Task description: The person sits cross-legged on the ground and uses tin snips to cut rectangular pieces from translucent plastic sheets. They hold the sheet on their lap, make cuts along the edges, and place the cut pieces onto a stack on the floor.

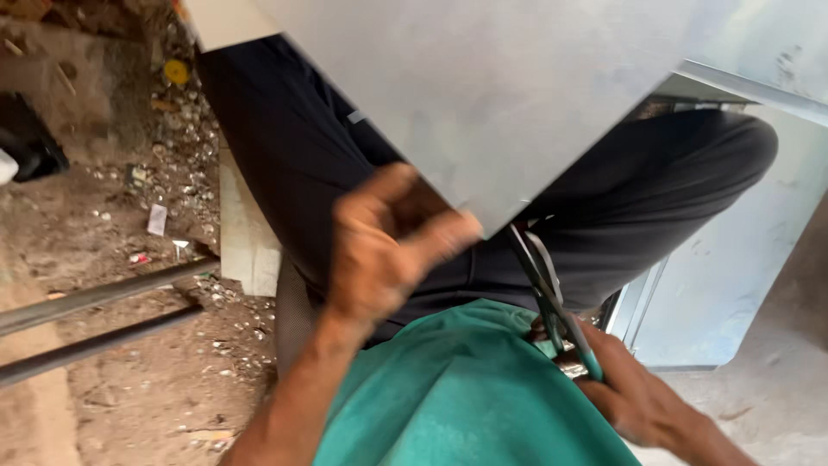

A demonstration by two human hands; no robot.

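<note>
A large grey metal sheet (509, 95) lies across my lap, its near corner pointing toward me. My left hand (388, 246) pinches that corner between thumb and fingers. Gripped around green handles, my right hand (642, 397) holds metal shears (545, 285), whose blades reach up to the sheet's edge just right of the corner. I am seated, in black trousers (310, 155) and a green shirt (466, 397).
More grey sheet metal (724, 285) lies on the ground at the right. Two dark metal bars (95, 319) run across the dirt floor at the left. A pale block (246, 233) sits under my leg, with scattered debris and a yellow disc (177, 72) beyond.
</note>
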